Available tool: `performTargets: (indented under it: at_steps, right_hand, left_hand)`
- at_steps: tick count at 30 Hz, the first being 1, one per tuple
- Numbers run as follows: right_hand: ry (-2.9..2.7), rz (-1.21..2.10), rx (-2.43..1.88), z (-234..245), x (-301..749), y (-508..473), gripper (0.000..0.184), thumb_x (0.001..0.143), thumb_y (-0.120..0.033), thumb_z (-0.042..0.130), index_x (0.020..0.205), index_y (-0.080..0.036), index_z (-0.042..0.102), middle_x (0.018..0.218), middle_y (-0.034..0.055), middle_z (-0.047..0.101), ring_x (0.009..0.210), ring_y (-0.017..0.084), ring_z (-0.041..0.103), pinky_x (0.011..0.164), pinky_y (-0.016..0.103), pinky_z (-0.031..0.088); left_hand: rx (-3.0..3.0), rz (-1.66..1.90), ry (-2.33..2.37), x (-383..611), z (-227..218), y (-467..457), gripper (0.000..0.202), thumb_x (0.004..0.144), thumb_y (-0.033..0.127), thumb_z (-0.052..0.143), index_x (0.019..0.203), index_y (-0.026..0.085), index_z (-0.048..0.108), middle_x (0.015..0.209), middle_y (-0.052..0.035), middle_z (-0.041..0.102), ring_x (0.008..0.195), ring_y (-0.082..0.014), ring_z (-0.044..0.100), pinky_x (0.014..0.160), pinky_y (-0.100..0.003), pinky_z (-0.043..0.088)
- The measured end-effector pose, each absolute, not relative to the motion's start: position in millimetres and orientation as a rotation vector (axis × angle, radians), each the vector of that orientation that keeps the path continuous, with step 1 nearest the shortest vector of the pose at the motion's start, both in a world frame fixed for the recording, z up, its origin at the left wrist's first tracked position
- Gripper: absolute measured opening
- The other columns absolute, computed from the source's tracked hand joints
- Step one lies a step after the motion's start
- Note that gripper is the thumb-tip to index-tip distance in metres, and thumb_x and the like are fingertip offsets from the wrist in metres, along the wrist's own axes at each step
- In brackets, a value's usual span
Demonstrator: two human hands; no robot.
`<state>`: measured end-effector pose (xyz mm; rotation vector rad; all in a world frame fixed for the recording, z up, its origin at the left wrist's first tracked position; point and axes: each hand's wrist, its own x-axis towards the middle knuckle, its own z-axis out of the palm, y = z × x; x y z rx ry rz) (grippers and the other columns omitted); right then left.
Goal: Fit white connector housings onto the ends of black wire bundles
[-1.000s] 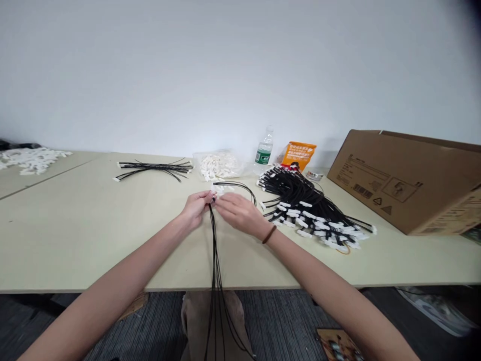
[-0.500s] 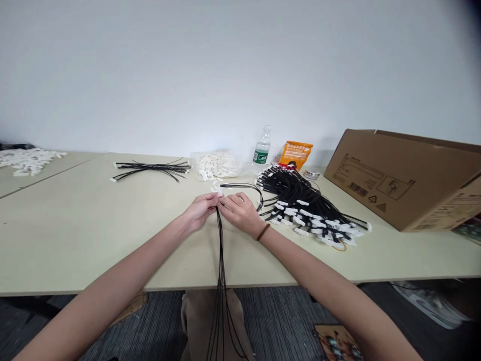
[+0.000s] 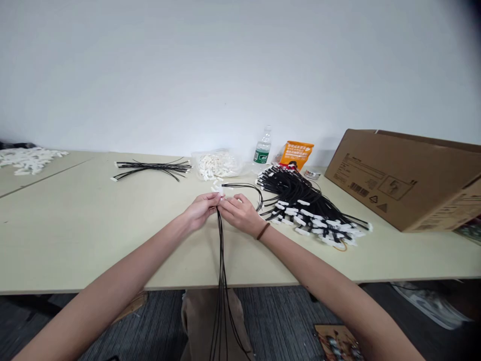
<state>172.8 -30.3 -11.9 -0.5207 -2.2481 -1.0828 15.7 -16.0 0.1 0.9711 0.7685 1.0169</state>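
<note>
My left hand (image 3: 203, 208) is closed, thumb and fingers pinching a small white connector (image 3: 220, 197), which the fingers partly cover. Close against it, my right hand (image 3: 239, 213) is closed at the top of several thin black wires (image 3: 221, 250). These wires hang from between my hands over the table's front edge, toward my lap. A looped black cable (image 3: 248, 185) curves on the table behind my right hand, near loose white connectors (image 3: 217, 186). How the wires sit in the connector is hidden by my fingertips.
A large pile of black cables (image 3: 300, 193) with white connectors lies right; a smaller cable bundle (image 3: 152, 169) lies left. Behind stand a bag of white connectors (image 3: 220, 163), a water bottle (image 3: 262, 148) and an orange packet (image 3: 296, 153). A cardboard box (image 3: 398, 180) stands far right.
Both hands stay in nearly the same place, still pressed together. The hanging wires have swung slightly to the right; the fingers have shifted only a little.
</note>
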Motion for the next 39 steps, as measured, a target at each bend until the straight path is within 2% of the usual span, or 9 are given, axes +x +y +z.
performTargets:
  at_steps: [9, 16, 20, 22, 24, 28, 31, 34, 39]
  right_hand:
    - [-2.235, -0.756, -0.615, -13, 168, -29, 0.015, 0.086, -0.016, 0.043, 0.086, -0.017, 0.059, 0.088, 0.0066, 0.061, 0.081, 0.016, 0.051, 0.072, 0.032, 0.038]
    - [-1.811, 0.205, -0.589, 2, 160, -38, 0.014, 0.085, -0.018, 0.049, 0.091, -0.019, 0.061, 0.096, 0.0065, 0.064, 0.095, 0.015, 0.057, 0.087, 0.033, 0.046]
    - [-1.333, 0.782, -0.56, 18, 166, -36, 0.012, 0.081, -0.03, 0.056, 0.085, -0.019, 0.06, 0.083, 0.0019, 0.064, 0.083, 0.013, 0.061, 0.082, 0.034, 0.05]
    - [-1.096, 0.92, -0.518, 25, 176, -31, 0.016, 0.076, -0.034, 0.063, 0.082, -0.019, 0.059, 0.073, -0.0017, 0.06, 0.073, 0.011, 0.06, 0.075, 0.031, 0.052]
    - [-0.959, 0.927, -0.539, 31, 189, -24, 0.022, 0.07, -0.036, 0.067, 0.081, -0.018, 0.06, 0.069, -0.0032, 0.057, 0.065, 0.008, 0.057, 0.064, 0.023, 0.05]
    - [-0.921, 0.669, -0.661, 37, 209, -19, 0.025, 0.071, -0.037, 0.065, 0.087, -0.018, 0.064, 0.071, -0.0026, 0.056, 0.049, 0.003, 0.042, 0.042, 0.017, 0.033]
    - [-1.152, 0.26, -0.764, 36, 210, -26, 0.021, 0.077, -0.034, 0.06, 0.09, -0.019, 0.066, 0.07, -0.0008, 0.056, 0.053, 0.006, 0.043, 0.047, 0.021, 0.034]
    - [-1.52, -0.11, -0.793, 32, 202, -36, 0.015, 0.081, -0.027, 0.057, 0.083, -0.018, 0.069, 0.061, -0.0006, 0.053, 0.056, 0.009, 0.044, 0.055, 0.024, 0.037]
    - [-1.872, -0.342, -0.702, 18, 188, -40, 0.015, 0.083, -0.023, 0.055, 0.076, -0.017, 0.066, 0.056, 0.0, 0.051, 0.058, 0.011, 0.046, 0.059, 0.025, 0.038]
  left_hand:
    - [1.01, 1.045, 0.771, 16, 0, -16, 0.019, 0.059, 0.023, 0.073, 0.072, 0.013, 0.064, 0.072, -0.0005, 0.059, 0.068, -0.0074, 0.05, 0.068, -0.021, 0.037]
    - [0.96, 1.157, 0.836, 12, -2, -10, 0.018, 0.06, 0.025, 0.071, 0.072, 0.014, 0.063, 0.078, -0.0014, 0.06, 0.071, -0.008, 0.051, 0.071, -0.023, 0.038]
    - [0.896, 1.194, 0.927, 11, -5, -5, 0.018, 0.061, 0.023, 0.07, 0.076, 0.015, 0.065, 0.083, -0.0032, 0.062, 0.073, -0.0084, 0.051, 0.073, -0.024, 0.039]
    - [0.885, 1.208, 0.932, 11, -6, -4, 0.018, 0.06, 0.023, 0.071, 0.076, 0.015, 0.066, 0.084, -0.0037, 0.063, 0.074, -0.009, 0.052, 0.075, -0.025, 0.039]
    - [0.895, 1.222, 0.918, 11, -7, -3, 0.018, 0.06, 0.023, 0.071, 0.076, 0.015, 0.066, 0.085, -0.0038, 0.063, 0.076, -0.0093, 0.052, 0.077, -0.025, 0.04]
    - [0.918, 1.228, 0.92, 11, -9, -4, 0.018, 0.059, 0.025, 0.072, 0.074, 0.015, 0.067, 0.085, -0.0035, 0.062, 0.077, -0.0094, 0.051, 0.077, -0.024, 0.039]
    - [0.929, 1.207, 0.921, 12, -9, -5, 0.018, 0.059, 0.024, 0.072, 0.074, 0.015, 0.067, 0.085, -0.0037, 0.062, 0.079, -0.0098, 0.051, 0.077, -0.024, 0.039]
    - [0.924, 1.174, 0.902, 12, -8, -5, 0.016, 0.06, 0.023, 0.071, 0.072, 0.015, 0.066, 0.084, -0.0035, 0.062, 0.078, -0.0097, 0.052, 0.076, -0.023, 0.038]
    - [0.956, 1.169, 0.857, 12, -7, -5, 0.016, 0.06, 0.023, 0.071, 0.071, 0.014, 0.066, 0.078, -0.0021, 0.06, 0.071, -0.0084, 0.05, 0.072, -0.022, 0.037]
